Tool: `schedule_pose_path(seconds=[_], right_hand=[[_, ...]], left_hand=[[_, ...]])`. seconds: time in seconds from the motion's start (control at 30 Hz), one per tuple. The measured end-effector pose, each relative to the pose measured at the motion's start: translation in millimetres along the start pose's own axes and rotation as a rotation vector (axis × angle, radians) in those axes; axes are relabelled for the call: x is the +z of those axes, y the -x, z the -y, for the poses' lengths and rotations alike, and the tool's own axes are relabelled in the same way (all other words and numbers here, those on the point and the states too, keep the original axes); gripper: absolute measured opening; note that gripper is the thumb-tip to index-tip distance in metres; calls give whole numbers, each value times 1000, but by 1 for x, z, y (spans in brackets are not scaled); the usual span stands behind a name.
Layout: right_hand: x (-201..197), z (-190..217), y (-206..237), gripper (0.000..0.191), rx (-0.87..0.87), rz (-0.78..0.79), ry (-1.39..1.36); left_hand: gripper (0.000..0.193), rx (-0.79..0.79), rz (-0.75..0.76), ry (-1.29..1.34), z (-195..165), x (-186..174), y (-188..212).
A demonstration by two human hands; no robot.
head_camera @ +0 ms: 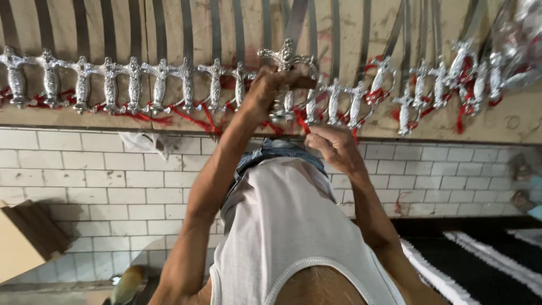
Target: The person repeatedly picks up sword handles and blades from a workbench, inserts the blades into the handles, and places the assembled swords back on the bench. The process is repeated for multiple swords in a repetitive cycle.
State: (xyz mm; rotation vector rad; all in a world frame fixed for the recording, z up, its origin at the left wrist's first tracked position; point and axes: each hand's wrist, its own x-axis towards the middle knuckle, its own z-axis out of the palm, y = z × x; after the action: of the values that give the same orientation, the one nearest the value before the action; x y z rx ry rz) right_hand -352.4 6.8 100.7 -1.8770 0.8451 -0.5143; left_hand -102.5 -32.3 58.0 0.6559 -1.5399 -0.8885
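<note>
Looking down past a white sleeveless vest [293, 226], two bare forearms were seen reaching away towards a wooden bench [508, 121]. Nearest the body, the right hand [337, 147] was held with its fingers pinched together on a red cord [302, 121], just below and to the right of the sword hilt [285, 76]. Slightly farther out, the left hand [268, 87] was clenched around the grip of that silver hilt, whose long axis was set almost upright in view, the pommel towards the person and the blade [296, 22] running away over the bench. The hilt was thus gripped by the left hand, and the right hand was kept just beside its lower end, touching only the cord. Beyond, a row of similar silver hilts [135, 85] was laid side by side, red cords trailing beneath them. A white tiled floor [84, 169] was visible below the bench edge.
</note>
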Motion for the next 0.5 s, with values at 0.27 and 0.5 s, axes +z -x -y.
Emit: schedule_pose_path(seconds=[0.27,0.5], right_hand=[[-73,38,-80,48,-598,-249,1139],[-35,-3,-129,37,-357,474,362]], left_hand=[[47,-917,543,-237,7,-55,37],[39,-869,954,-603,-35,-186,36]])
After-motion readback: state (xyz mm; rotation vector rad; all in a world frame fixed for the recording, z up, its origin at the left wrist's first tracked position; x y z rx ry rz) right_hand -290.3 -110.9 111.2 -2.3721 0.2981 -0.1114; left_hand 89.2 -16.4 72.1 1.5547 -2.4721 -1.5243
